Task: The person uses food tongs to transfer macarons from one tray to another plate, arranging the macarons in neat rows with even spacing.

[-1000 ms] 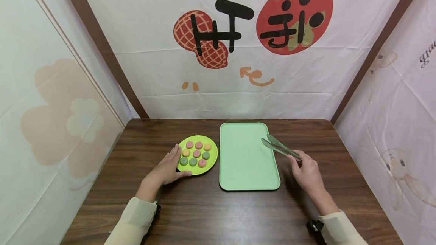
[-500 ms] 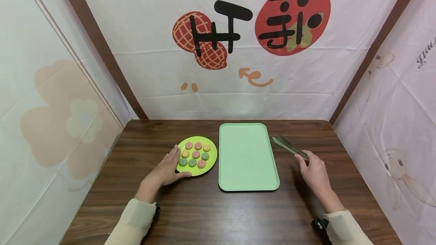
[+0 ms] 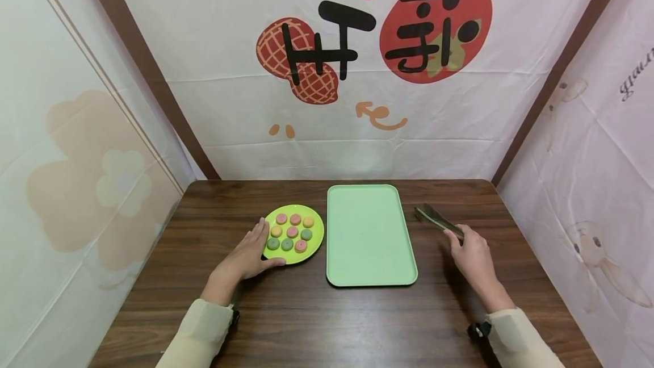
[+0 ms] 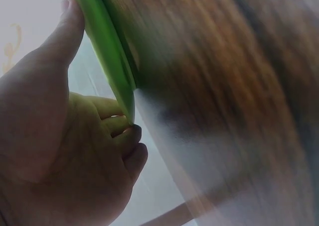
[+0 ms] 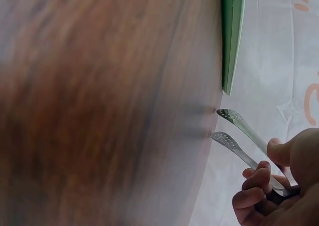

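In the head view my left hand [image 3: 246, 255] lies at the left side of a lime-green round plate [image 3: 318, 236], fingers extended along its rim and thumb at its near edge. Several small macarons [image 3: 292, 232] in pink, yellow and green sit on that plate. The left wrist view has the plate's underside [image 4: 107, 47] between thumb and fingers. My right hand [image 3: 474, 254] holds metal tongs [image 3: 440, 221] to the right of a mint-green tray [image 3: 370, 237]. Seen from the right wrist, the perforated tong tips [image 5: 229, 115] stand apart with nothing between them, close over the table.
The tray, with nothing on it, lies between the plate and the tongs on a brown wooden table [image 3: 327, 328]. A printed white cloth [image 3: 327, 158] hangs behind the table, and more cloth hangs at both sides.
My right hand has moved right, taking the tongs from over the tray's right edge to beside it. My left hand stays at the plate. The macarons have not moved.
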`<action>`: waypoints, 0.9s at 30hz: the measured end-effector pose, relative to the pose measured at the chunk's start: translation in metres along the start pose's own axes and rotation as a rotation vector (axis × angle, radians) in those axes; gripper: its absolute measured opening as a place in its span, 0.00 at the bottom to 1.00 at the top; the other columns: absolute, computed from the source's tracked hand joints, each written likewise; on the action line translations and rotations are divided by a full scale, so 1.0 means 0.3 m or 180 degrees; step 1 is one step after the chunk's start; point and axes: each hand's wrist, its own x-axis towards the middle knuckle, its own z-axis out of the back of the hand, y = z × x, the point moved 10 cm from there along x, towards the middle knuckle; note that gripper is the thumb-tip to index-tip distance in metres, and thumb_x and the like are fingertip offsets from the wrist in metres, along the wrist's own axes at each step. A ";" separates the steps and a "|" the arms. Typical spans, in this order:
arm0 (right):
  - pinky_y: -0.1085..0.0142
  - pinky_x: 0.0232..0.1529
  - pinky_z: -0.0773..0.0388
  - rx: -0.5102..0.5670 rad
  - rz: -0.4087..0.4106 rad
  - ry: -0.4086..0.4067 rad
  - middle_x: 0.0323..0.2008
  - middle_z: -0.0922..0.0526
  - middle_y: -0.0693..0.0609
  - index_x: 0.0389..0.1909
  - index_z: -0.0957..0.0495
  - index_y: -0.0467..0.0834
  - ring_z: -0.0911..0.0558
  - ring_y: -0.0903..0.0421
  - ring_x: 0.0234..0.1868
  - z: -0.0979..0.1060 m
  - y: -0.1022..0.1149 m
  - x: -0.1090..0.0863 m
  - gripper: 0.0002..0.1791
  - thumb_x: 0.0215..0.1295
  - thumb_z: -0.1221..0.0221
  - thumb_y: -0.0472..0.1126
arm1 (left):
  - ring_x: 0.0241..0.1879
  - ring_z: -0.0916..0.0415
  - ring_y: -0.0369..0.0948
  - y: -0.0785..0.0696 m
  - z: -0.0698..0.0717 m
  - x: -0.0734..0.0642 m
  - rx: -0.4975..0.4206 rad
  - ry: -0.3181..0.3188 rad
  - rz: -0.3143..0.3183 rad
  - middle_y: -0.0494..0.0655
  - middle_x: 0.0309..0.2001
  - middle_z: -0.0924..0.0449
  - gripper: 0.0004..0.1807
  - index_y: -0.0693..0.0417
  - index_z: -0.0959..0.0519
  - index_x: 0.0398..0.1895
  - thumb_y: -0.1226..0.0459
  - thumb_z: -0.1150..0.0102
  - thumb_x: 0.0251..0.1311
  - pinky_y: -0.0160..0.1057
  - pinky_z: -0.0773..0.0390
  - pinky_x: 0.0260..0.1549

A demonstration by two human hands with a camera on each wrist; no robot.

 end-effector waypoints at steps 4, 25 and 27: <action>0.33 0.43 0.18 -0.0060 -0.0093 0.0090 0.49 0.14 0.27 0.61 0.22 0.28 0.14 0.28 0.46 -0.011 -0.009 0.007 0.25 0.82 0.40 0.47 | 0.85 0.62 0.62 -0.001 0.001 0.001 -0.0002 0.0011 0.0014 0.70 0.86 0.66 0.67 0.73 0.58 0.85 0.34 0.35 0.67 0.62 0.52 0.83; 0.42 0.33 0.17 -0.0287 -0.0320 0.0576 0.45 0.14 0.29 0.56 0.20 0.29 0.14 0.38 0.34 -0.065 -0.051 0.002 0.27 0.77 0.36 0.51 | 0.85 0.62 0.62 -0.018 0.014 -0.012 0.0000 -0.0107 -0.0021 0.70 0.86 0.65 0.65 0.73 0.57 0.85 0.35 0.37 0.69 0.62 0.54 0.83; 0.41 0.35 0.17 -0.0293 -0.0305 0.0566 0.46 0.14 0.29 0.55 0.19 0.29 0.14 0.37 0.35 -0.068 -0.052 0.002 0.26 0.76 0.35 0.51 | 0.85 0.62 0.63 -0.021 0.022 -0.013 0.0022 -0.0149 -0.0043 0.70 0.86 0.65 0.64 0.73 0.57 0.85 0.36 0.37 0.70 0.62 0.54 0.83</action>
